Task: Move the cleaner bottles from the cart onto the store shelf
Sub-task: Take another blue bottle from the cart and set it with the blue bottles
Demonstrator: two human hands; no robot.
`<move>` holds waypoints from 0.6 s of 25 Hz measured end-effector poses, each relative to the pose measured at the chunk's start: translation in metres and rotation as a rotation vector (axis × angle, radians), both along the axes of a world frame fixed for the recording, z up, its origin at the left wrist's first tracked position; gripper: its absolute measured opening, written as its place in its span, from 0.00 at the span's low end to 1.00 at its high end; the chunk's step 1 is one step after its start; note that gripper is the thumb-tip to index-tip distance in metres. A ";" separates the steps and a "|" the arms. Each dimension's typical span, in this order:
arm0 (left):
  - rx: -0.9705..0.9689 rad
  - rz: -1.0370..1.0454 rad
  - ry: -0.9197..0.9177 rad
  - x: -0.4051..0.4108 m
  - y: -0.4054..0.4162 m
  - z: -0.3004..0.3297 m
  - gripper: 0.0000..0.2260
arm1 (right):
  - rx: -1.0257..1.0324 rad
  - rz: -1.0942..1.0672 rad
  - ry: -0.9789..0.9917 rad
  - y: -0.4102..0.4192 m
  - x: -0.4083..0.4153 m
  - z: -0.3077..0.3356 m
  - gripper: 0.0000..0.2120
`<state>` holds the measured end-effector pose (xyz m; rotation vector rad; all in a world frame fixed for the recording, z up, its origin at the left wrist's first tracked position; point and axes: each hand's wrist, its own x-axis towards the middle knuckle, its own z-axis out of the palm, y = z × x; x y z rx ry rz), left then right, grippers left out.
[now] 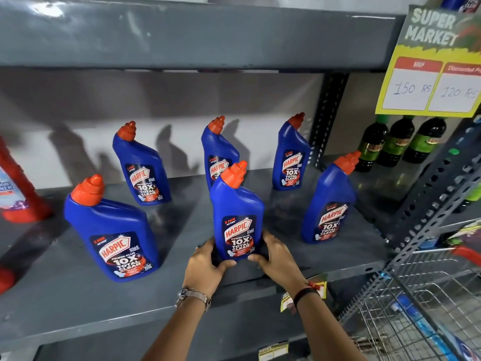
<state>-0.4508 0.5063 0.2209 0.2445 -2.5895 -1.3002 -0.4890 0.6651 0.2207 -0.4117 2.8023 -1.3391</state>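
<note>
Several blue cleaner bottles with orange caps stand upright on the grey store shelf [78, 303]. The front middle bottle [235, 204] stands on the shelf with both my hands around its base. My left hand [205, 267] cups its lower left side and my right hand [276, 259] its lower right side. Other bottles stand at the front left [112, 230], the front right [329, 204], and in a back row at left [141, 168], middle [217, 147] and right [290, 157]. The wire cart [421, 295] is at the lower right.
A red bottle [18, 188] stands at the far left of the shelf. Dark green bottles [398, 142] fill the neighbouring bay past a perforated upright [325, 118]. A yellow price sign [432, 69] hangs at the top right. Another shelf board [182, 35] runs close overhead.
</note>
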 end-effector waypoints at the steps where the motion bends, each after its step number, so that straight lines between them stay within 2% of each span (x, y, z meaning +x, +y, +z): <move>1: -0.005 0.000 0.001 0.000 0.000 0.000 0.22 | -0.007 -0.005 0.005 0.000 0.000 0.000 0.24; 15: -0.049 -0.012 0.025 -0.004 0.000 -0.006 0.22 | 0.021 -0.029 -0.056 -0.002 0.003 0.004 0.23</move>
